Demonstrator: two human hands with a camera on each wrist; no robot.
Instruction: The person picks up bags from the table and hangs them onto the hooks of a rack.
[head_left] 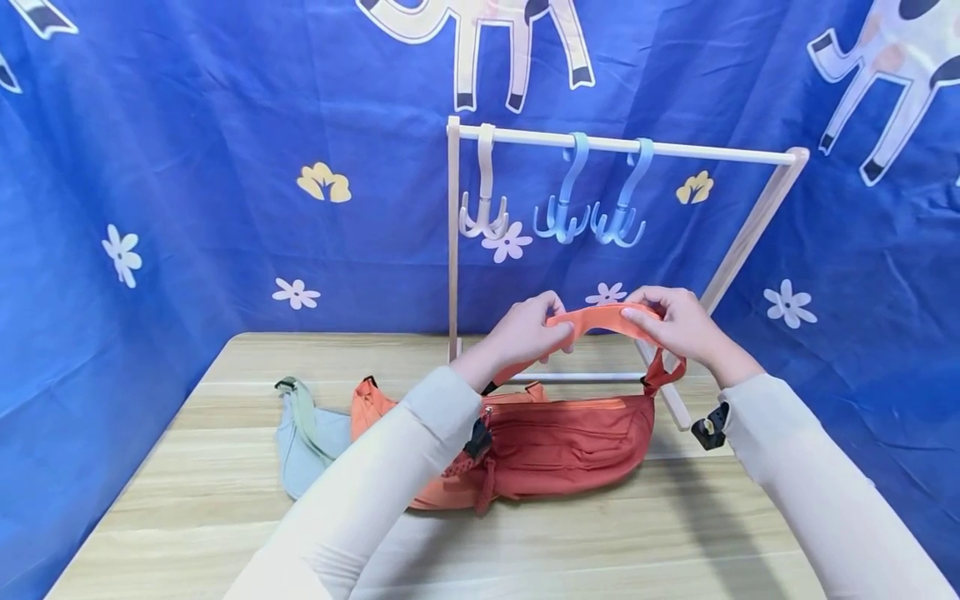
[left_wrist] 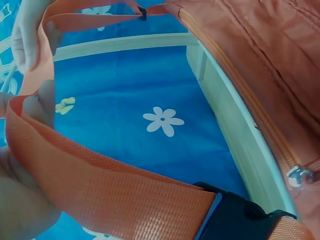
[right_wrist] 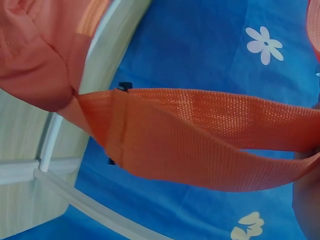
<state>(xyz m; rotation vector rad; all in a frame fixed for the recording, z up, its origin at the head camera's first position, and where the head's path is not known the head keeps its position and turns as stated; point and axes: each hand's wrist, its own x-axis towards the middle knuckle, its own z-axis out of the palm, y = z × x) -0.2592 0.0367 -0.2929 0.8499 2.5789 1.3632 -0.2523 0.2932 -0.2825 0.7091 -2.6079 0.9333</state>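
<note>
Both hands hold up the orange strap [head_left: 603, 317] of a red sling bag [head_left: 577, 446]. The left hand [head_left: 528, 333] pinches it on the left, and the right hand [head_left: 678, 325] grips it a short way to the right. Between them the strap arches above the bag, whose body rests on the table. In the left wrist view, a black buckle [left_wrist: 237, 215] joins the strap near the bag's zipper pull [left_wrist: 299, 176]. The right wrist view shows the strap doubled at a black slider [right_wrist: 125, 86]. Behind the left forearm, an orange bag [head_left: 367, 404] is partly hidden.
A pale blue-green bag [head_left: 296, 450] lies at the left on the wooden table [head_left: 187, 500]. Behind the hands stands a rack with a white top bar [head_left: 697, 151]. From it hang a white hook [head_left: 485, 179] and two blue hooks [head_left: 576, 179]. A blue patterned cloth [head_left: 225, 167] forms the backdrop.
</note>
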